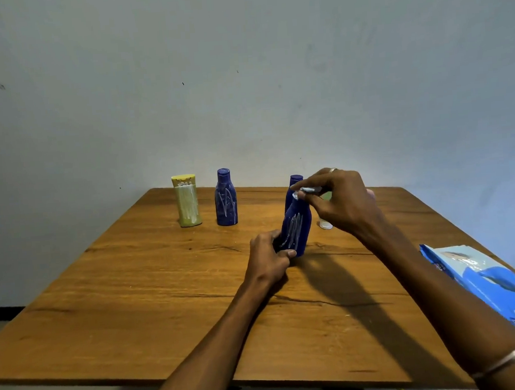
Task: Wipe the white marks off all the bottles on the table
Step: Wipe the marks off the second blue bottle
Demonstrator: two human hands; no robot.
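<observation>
A dark blue bottle (296,228) with white streaks stands tilted near the table's middle. My left hand (269,256) grips its base. My right hand (339,202) is at the bottle's top and pinches a small white-grey thing, perhaps a wipe or a marker, against the neck. A second blue bottle (225,198) with white marks and a yellow bottle (186,201) with white streaks stand at the far left. Another blue bottle (295,182) shows behind the held one, mostly hidden.
The wooden table (153,293) stands against a pale wall. A blue wipes packet (488,282) lies at the right edge. A small pale container (326,223) sits behind my right hand, partly hidden.
</observation>
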